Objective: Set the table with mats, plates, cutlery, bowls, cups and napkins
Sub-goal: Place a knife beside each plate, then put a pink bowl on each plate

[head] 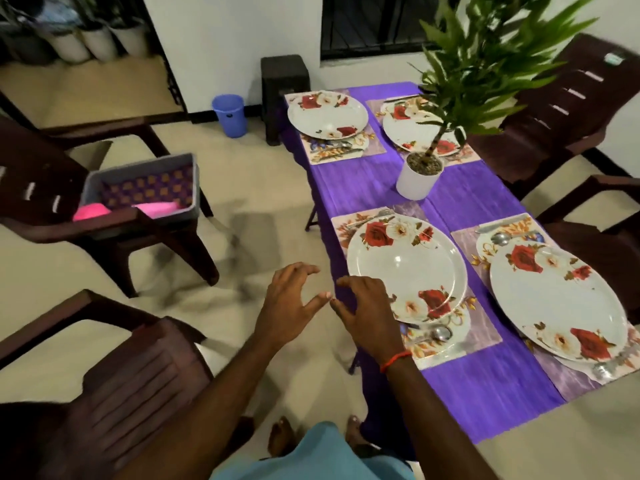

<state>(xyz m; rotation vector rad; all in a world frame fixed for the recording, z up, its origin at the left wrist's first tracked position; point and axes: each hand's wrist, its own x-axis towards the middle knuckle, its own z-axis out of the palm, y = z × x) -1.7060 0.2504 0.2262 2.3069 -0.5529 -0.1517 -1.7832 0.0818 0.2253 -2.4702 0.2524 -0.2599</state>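
1. Head view: left grip (291, 303) and right grip (367, 315) empty, fingers spread and loose, thumb tips close together, at the bench (467, 393) edge.
2. Near plate (405, 268) sits on mat (481, 336), just beside right grip; spoon (440, 332) on the same mat.

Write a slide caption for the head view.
Left hand and right hand hover empty by a purple table holding four floral plates on mats.

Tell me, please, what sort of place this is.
Probably a dining area in a home: a purple tablecloth laid with floral plates on mats, dark chairs on both sides, and a potted plant in the middle.
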